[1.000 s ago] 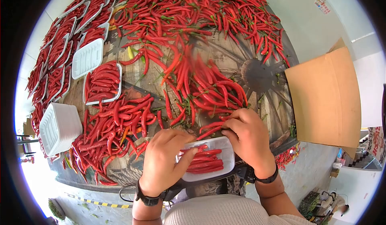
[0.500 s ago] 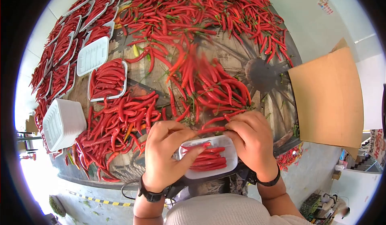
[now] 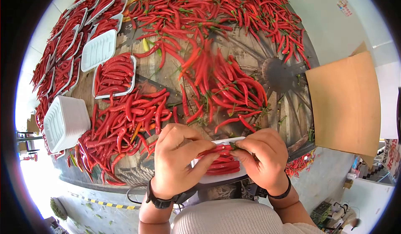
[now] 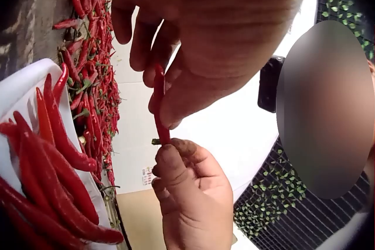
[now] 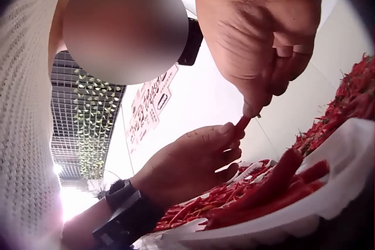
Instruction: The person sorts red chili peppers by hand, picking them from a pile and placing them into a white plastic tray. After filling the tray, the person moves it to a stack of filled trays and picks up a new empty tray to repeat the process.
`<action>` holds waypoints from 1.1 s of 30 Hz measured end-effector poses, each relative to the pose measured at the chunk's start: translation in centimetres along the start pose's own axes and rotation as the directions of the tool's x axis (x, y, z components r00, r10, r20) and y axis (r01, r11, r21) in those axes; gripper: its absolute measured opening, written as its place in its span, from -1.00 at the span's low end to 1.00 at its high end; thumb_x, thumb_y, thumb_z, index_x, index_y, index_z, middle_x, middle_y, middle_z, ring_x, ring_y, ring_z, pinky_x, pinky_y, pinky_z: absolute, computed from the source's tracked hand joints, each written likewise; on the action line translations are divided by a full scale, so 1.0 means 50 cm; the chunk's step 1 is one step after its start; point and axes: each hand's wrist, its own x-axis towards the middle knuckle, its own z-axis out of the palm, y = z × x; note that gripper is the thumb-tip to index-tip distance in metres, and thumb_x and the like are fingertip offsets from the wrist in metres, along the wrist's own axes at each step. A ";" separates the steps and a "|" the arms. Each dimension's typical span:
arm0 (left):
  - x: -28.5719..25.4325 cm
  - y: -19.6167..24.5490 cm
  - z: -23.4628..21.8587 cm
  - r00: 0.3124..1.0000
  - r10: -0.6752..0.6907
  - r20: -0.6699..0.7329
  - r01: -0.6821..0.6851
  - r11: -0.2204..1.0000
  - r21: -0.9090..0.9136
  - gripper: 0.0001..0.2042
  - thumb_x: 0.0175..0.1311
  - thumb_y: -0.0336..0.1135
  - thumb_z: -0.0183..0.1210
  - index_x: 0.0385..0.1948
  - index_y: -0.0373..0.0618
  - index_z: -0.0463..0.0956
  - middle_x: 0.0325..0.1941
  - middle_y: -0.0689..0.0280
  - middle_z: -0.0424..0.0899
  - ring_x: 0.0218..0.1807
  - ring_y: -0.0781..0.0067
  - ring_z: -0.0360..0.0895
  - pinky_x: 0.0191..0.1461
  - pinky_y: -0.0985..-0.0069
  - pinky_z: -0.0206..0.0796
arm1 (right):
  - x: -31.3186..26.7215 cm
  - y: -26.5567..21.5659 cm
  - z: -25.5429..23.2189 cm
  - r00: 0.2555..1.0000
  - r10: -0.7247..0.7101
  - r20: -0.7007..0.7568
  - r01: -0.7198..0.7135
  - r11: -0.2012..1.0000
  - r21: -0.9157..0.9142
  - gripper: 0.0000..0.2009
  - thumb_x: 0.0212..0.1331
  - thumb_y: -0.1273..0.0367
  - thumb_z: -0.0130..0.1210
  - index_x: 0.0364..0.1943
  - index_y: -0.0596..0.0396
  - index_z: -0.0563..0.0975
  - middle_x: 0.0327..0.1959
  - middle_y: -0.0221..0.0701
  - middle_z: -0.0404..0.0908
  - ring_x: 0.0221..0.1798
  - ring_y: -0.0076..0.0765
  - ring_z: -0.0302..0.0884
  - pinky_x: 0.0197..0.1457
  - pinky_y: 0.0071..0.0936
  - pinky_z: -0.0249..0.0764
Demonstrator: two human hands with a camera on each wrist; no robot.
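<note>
both hands met over the white tray (image 3: pixel 234 176) at the near edge of the tabletop (image 3: pixel 250 62). the left hand (image 3: pixel 177 158) and the right hand (image 3: pixel 263 154) each pinched an end of one red chilli (image 3: pixel 217 147), the left grip on the tip end, the right grip on the green-stalk end. its long axis ran side to side between the two grips, just above the chillies in the tray (image 3: pixel 223 166) and lined up with them; neither hand was nearer, both held it. the wrist view showed the same pepper (image 4: pixel 159 109) stretched between the fingers. beyond lay loose heaps of red chillies (image 3: pixel 217 29) on a weathered round wooden top, filled trays (image 3: pixel 113 75) to the left, a stack of empty trays (image 3: pixel 62 123), a cardboard box (image 3: pixel 344 104) to the right, pale floor below
</note>
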 end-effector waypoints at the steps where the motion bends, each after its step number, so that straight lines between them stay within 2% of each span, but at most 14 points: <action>1: 0.000 0.000 0.000 1.000 0.011 0.004 -0.011 1.000 0.016 -0.75 -0.20 -0.41 0.53 -0.39 -0.05 0.74 -0.28 0.37 0.61 -0.24 0.30 0.53 -0.17 0.36 0.35 | 0.000 0.000 -0.002 0.999 0.035 0.011 -0.035 0.999 -0.002 -0.72 -0.14 0.48 0.45 -0.27 0.06 0.63 -0.36 -0.41 0.62 -0.34 -0.16 0.56 -0.26 -0.24 0.46; 5: 0.001 0.000 0.000 1.000 0.018 0.020 -0.018 0.999 0.031 -0.75 -0.19 -0.41 0.53 -0.39 -0.06 0.74 -0.29 0.36 0.60 -0.24 0.29 0.53 -0.17 0.35 0.36 | -0.001 0.006 -0.006 0.999 0.013 0.035 -0.012 1.000 -0.025 -0.72 -0.13 0.45 0.47 -0.28 0.06 0.63 -0.37 -0.40 0.61 -0.35 -0.15 0.55 -0.27 -0.24 0.45; 11: 0.000 -0.004 0.002 0.998 0.028 0.057 -0.030 0.999 0.025 -0.78 -0.13 -0.42 0.48 -0.37 -0.08 0.73 -0.28 0.35 0.60 -0.23 0.25 0.53 -0.15 0.32 0.38 | 0.003 0.015 -0.018 0.993 0.041 0.107 -0.053 0.992 0.110 -0.75 -0.11 0.42 0.47 -0.33 0.08 0.64 -0.40 -0.39 0.64 -0.36 -0.15 0.55 -0.26 -0.26 0.44; 13: 0.001 -0.005 0.002 0.994 0.043 0.098 -0.043 0.999 -0.008 -0.79 -0.11 -0.42 0.47 -0.37 -0.08 0.72 -0.28 0.35 0.60 -0.22 0.24 0.54 -0.13 0.30 0.39 | -0.002 0.029 -0.021 0.976 0.103 0.191 -0.159 0.940 0.303 -0.80 -0.06 0.44 0.46 -0.36 0.10 0.64 -0.42 -0.39 0.65 -0.36 -0.16 0.53 -0.25 -0.31 0.43; 17: -0.001 -0.006 0.005 0.990 0.036 0.140 -0.028 0.998 -0.057 -0.80 -0.10 -0.42 0.46 -0.38 -0.08 0.72 -0.26 0.34 0.61 -0.19 0.23 0.55 -0.10 0.28 0.39 | -0.017 0.041 -0.027 0.953 0.146 0.265 -0.250 0.873 0.419 -0.81 -0.06 0.48 0.45 -0.37 0.13 0.65 -0.42 -0.38 0.66 -0.35 -0.24 0.53 -0.24 -0.36 0.41; 19: -0.002 -0.013 0.006 0.992 0.028 0.124 -0.035 0.998 0.051 -0.81 -0.10 -0.41 0.46 -0.39 -0.09 0.71 -0.25 0.32 0.62 -0.18 0.21 0.55 -0.09 0.28 0.40 | -0.027 0.044 -0.031 0.938 0.177 0.299 -0.333 0.698 0.633 -0.80 -0.11 0.51 0.46 -0.37 0.16 0.66 -0.42 -0.39 0.66 -0.35 -0.32 0.51 -0.24 -0.37 0.40; 20: -0.002 -0.014 0.006 0.992 0.029 0.124 -0.036 0.998 0.051 -0.81 -0.10 -0.41 0.46 -0.39 -0.09 0.71 -0.25 0.32 0.62 -0.18 0.21 0.55 -0.09 0.28 0.40 | -0.029 0.045 -0.037 0.938 0.177 0.298 -0.333 0.699 0.633 -0.80 -0.11 0.51 0.46 -0.37 0.16 0.66 -0.42 -0.39 0.66 -0.35 -0.32 0.51 -0.24 -0.37 0.40; 22: -0.002 -0.013 0.006 0.995 -0.047 0.086 0.043 0.998 0.046 -0.78 -0.18 -0.41 0.50 -0.42 -0.10 0.72 -0.30 0.30 0.58 -0.22 0.21 0.53 -0.10 0.30 0.36 | -0.036 0.047 -0.052 0.912 0.303 0.278 -0.408 0.753 0.517 -0.81 -0.10 0.50 0.45 -0.37 0.16 0.68 -0.44 -0.39 0.66 -0.36 -0.36 0.50 -0.24 -0.39 0.39; 23: -0.002 -0.013 0.006 0.995 -0.044 0.087 0.039 0.998 0.049 -0.78 -0.18 -0.41 0.50 -0.42 -0.10 0.72 -0.30 0.30 0.58 -0.22 0.21 0.53 -0.10 0.30 0.36 | -0.040 0.053 -0.063 0.913 0.303 0.274 -0.405 0.753 0.519 -0.81 -0.10 0.50 0.45 -0.37 0.16 0.68 -0.44 -0.39 0.66 -0.36 -0.36 0.50 -0.24 -0.39 0.39; 25: -0.003 -0.012 0.006 0.992 -0.056 0.113 0.053 0.998 0.030 -0.78 -0.16 -0.41 0.51 -0.41 -0.11 0.72 -0.30 0.30 0.59 -0.22 0.21 0.54 -0.10 0.31 0.37 | -0.051 0.070 -0.094 0.947 0.170 0.274 -0.321 0.591 0.740 -0.86 0.02 0.36 0.36 -0.41 0.11 0.67 -0.47 -0.42 0.66 -0.40 -0.40 0.51 -0.31 -0.43 0.35; 28: -0.001 -0.013 0.008 0.991 -0.031 0.128 0.032 0.999 0.000 -0.80 -0.13 -0.42 0.50 -0.42 -0.11 0.72 -0.30 0.29 0.60 -0.22 0.22 0.55 -0.12 0.33 0.38 | -0.071 0.103 -0.150 0.978 -0.019 0.206 -0.196 0.240 0.951 -0.73 0.21 0.15 0.21 -0.48 0.03 0.66 -0.50 -0.47 0.67 -0.45 -0.46 0.53 -0.40 -0.50 0.30; 30: -0.002 -0.009 0.006 0.985 -0.032 0.168 0.033 0.999 -0.004 -0.81 -0.11 -0.42 0.49 -0.41 -0.10 0.71 -0.29 0.31 0.61 -0.22 0.23 0.55 -0.11 0.32 0.39 | -0.085 0.119 -0.182 0.987 -0.114 0.116 -0.120 -0.030 0.992 -0.59 0.33 0.01 0.12 -0.53 -0.02 0.65 -0.53 -0.50 0.67 -0.49 -0.50 0.55 -0.46 -0.54 0.26; 32: -0.002 -0.007 0.008 0.978 -0.025 0.209 0.027 1.000 -0.009 -0.82 -0.09 -0.42 0.48 -0.41 -0.09 0.71 -0.27 0.32 0.63 -0.22 0.24 0.56 -0.10 0.30 0.40 | -0.096 0.127 -0.199 0.983 -0.182 -0.005 -0.051 -0.300 0.952 -0.45 0.45 -0.13 0.02 -0.57 -0.07 0.64 -0.56 -0.53 0.68 -0.53 -0.54 0.56 -0.52 -0.59 0.23; 33: -0.002 -0.008 0.009 0.978 -0.018 0.208 0.022 1.000 -0.015 -0.82 -0.10 -0.41 0.48 -0.41 -0.09 0.71 -0.28 0.32 0.63 -0.23 0.24 0.56 -0.10 0.29 0.40 | -0.098 0.129 -0.177 0.993 -0.104 0.056 -0.076 -0.200 0.977 -0.50 0.42 -0.03 0.12 -0.62 -0.03 0.62 -0.62 -0.50 0.63 -0.65 -0.57 0.42 -0.57 -0.60 0.20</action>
